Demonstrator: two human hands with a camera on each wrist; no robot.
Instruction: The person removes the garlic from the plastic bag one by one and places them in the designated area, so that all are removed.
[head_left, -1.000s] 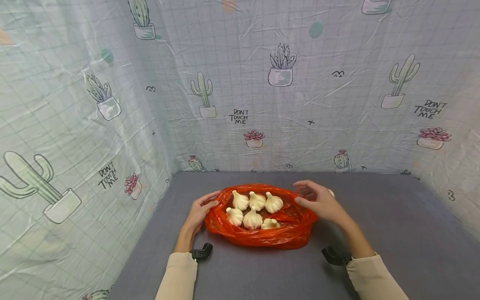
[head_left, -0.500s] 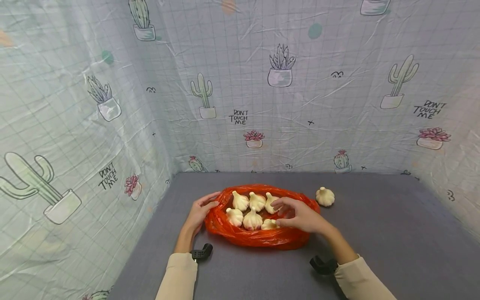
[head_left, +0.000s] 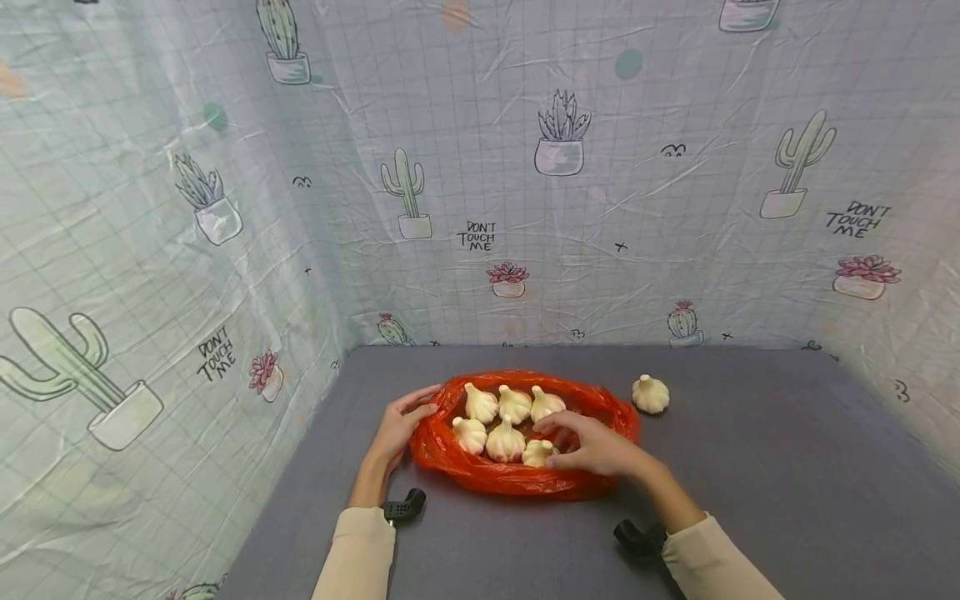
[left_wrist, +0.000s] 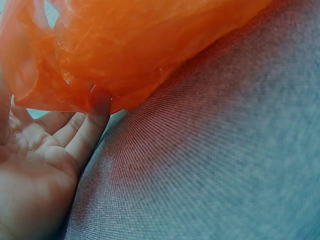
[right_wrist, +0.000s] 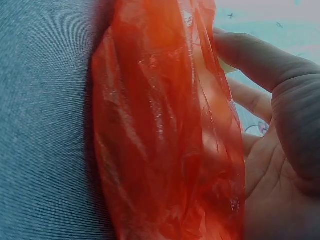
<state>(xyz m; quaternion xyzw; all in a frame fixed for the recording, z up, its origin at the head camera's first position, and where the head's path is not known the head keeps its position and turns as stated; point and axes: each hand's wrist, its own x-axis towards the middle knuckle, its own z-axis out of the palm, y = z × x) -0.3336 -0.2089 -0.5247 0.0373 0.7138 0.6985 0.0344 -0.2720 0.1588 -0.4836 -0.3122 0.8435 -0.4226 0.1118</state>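
An open red plastic bag (head_left: 517, 482) sits on the table with several garlic bulbs inside, in two rough rows. My left hand (head_left: 393, 429) holds the bag's left side, thumb over the rim and fingers along the outside; in the left wrist view its fingertips press the orange-looking film. My right hand (head_left: 596, 446) reaches over the bag's right part, thumb and fingers curved about the front-right garlic bulb (head_left: 537, 452). In the right wrist view the bag's wall hides most of that grip, and the thumb (right_wrist: 250, 52) shows beyond its edge.
Another garlic bulb (head_left: 650, 395) stands on the grey table (head_left: 757, 467) just right of the bag. A hanging sheet (head_left: 637, 250) printed with cacti closes off the back and sides.
My right hand has moved left from the bag's right rim and down to the front-right garlic bulb, which has tipped slightly. The bulb outside the bag is uncovered. The left hand stays put.
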